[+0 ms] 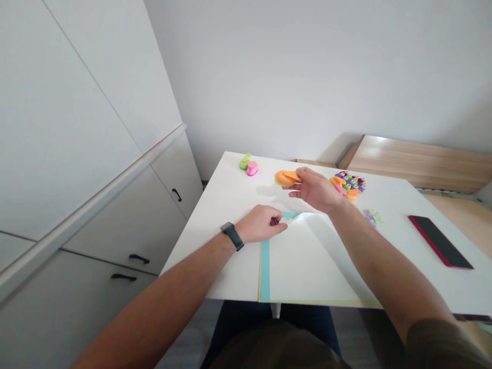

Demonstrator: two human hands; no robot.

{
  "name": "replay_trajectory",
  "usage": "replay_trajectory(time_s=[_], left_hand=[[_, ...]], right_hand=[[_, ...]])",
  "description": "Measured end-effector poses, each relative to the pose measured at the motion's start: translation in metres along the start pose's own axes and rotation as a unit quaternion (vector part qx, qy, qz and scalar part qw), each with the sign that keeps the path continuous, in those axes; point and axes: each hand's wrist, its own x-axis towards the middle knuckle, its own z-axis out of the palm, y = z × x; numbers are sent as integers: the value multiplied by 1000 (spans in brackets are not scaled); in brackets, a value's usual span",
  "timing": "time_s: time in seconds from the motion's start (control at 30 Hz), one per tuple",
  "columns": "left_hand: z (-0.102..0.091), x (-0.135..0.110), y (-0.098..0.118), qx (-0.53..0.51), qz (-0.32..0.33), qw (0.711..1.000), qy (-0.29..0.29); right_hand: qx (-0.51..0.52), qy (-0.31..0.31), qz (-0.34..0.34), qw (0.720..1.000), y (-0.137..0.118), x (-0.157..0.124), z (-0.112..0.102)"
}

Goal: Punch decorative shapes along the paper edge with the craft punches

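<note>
Where is the work set?

On the table (215,220): your sheet (307,261) lies at its near edge, far corner curled up.

And your hands?

Your left hand (259,224) pinches that corner, holding it raised. Your right hand (315,189) spreads open at the orange punch (283,178); any grip cannot be told.

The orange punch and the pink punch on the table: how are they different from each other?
The orange craft punch is clearly larger than the pink craft punch. The right hand touches the orange one, while no hand is near the pink one. The pink one sits against a green craft punch, but the orange one stands apart from it. Both are on the white table.
</note>
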Motion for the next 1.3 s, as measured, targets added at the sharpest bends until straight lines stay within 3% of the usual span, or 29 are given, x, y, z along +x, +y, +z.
replay_trajectory(time_s=[0.13, 0.27, 0.57, 0.97, 1.3], left_hand=[[0, 1, 1, 7, -5, 1000, -1], [-1, 2, 4, -7, -22, 1000, -3], [1, 5, 0, -13, -51, 999, 7], [1, 7, -3, -44, -114, 992, 20], [0, 6, -1, -74, -168, 983, 13]], right_hand=[[95, 32, 9, 995, 4, -30, -32], [126, 46, -11, 991, 17, -48, -47], [117, 74, -72, 988, 34, -57, -58], [133, 91, -45, 986, 35, -59, -64], [93, 53, -80, 991, 39, -58, -59]])
